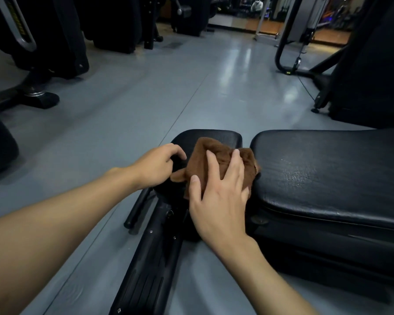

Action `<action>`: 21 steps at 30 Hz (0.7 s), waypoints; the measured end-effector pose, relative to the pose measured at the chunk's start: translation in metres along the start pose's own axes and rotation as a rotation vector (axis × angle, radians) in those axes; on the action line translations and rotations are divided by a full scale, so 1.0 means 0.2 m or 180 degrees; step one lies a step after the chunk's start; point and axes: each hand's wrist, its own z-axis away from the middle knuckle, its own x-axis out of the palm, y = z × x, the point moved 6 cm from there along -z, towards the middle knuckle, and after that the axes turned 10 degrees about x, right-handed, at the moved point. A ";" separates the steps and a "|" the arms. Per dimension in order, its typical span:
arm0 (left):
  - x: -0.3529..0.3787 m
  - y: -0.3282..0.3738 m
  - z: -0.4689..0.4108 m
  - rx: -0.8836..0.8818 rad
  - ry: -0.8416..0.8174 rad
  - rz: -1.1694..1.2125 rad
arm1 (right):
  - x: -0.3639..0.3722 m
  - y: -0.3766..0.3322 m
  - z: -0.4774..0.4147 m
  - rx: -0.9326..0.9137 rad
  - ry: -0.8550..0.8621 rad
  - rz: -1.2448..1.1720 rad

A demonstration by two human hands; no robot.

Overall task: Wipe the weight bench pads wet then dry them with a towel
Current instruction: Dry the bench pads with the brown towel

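Observation:
A black weight bench stands low in front of me, with a small seat pad (216, 135) on the left and a long back pad (328, 173) on the right. A crumpled brown towel (216, 153) lies on the seat pad, reaching the gap between the pads. My right hand (218, 196) presses flat on the towel with fingers spread. My left hand (159, 164) rests on the seat pad's left edge, fingers curled over it, just beside the towel. Faint streaks show on the back pad's surface.
The bench's black frame and foot bar (137, 208) run toward me below the pads. Grey floor (168, 87) stretches ahead. Dark gym machines stand at the left (43, 53) and right (362, 76), with a lit room far behind.

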 end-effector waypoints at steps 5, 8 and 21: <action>-0.03 -0.05 0.00 -0.0098 0.0154 0.0474 | 0.04 0.07 -0.23 -0.0166 -0.0373 -0.0201; -0.01 -0.05 0.00 -0.0086 0.0056 0.0466 | 0.07 0.09 -0.42 0.0049 -0.0552 -0.0218; 0.01 0.00 0.00 -0.0230 -0.0027 0.0154 | 0.02 0.08 -0.31 0.0002 -0.0788 -0.0253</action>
